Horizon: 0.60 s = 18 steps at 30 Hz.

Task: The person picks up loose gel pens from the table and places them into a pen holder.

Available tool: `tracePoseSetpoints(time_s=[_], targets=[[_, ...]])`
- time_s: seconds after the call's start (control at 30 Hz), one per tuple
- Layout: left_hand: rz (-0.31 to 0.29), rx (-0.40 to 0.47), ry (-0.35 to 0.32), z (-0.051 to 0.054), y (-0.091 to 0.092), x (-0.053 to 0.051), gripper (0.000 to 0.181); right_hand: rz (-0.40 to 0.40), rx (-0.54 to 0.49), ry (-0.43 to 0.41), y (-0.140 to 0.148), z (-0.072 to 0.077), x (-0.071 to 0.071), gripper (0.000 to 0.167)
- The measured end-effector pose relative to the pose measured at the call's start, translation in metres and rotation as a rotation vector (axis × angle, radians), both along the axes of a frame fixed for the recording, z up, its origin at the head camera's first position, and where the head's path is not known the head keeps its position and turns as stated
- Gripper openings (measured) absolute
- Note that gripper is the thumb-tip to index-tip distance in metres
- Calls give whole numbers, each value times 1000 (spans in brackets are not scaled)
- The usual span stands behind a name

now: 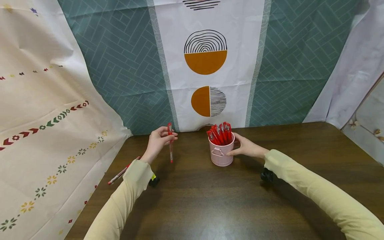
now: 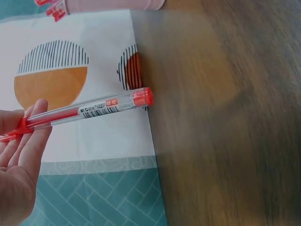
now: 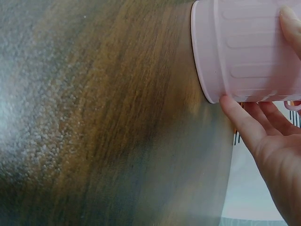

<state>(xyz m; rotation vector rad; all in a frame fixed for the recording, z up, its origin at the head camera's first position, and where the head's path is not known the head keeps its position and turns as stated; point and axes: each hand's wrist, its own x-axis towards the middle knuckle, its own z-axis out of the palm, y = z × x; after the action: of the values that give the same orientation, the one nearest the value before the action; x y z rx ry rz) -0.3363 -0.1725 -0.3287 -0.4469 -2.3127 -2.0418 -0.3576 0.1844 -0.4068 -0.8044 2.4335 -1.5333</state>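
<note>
A red gel pen [image 1: 171,151] with a clear barrel is pinched near its red cap by my left hand [image 1: 156,141]. It hangs roughly upright above the table, cap up. In the left wrist view the pen [image 2: 99,110] shows a barcode label and a red end plug. To its right stands a small pink bucket [image 1: 220,159] with a side handle, holding several red pens [image 1: 221,134], caps up. My right hand [image 1: 249,148] grips this bucket from its right side; the right wrist view shows thumb and fingers on opposite sides of the wall [image 3: 254,52].
More red pens [image 1: 119,175] lie on the brown wooden table [image 1: 192,206] at the left, partly hidden by my left forearm. A patterned curtain [image 1: 120,66] hangs along the table's back edge, and a cream cloth [image 1: 45,150] hangs along the left side.
</note>
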Motion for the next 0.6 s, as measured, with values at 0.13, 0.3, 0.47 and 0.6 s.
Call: tracePoseSetpoints(time_s=[0.13,0.3,0.47,0.6], targets=[[2,23,2,3,4,1,29,-6,7,0,0,1,1,79],[33,24,48,-2,7,-9,28,-6,12,12,0,2,2,79],[40,69,62,5,15,-10,25,-7,10,1,0,1,1,78],[38,97,55,19,23,-4,25,-3,7,-13,1,0,0,79]])
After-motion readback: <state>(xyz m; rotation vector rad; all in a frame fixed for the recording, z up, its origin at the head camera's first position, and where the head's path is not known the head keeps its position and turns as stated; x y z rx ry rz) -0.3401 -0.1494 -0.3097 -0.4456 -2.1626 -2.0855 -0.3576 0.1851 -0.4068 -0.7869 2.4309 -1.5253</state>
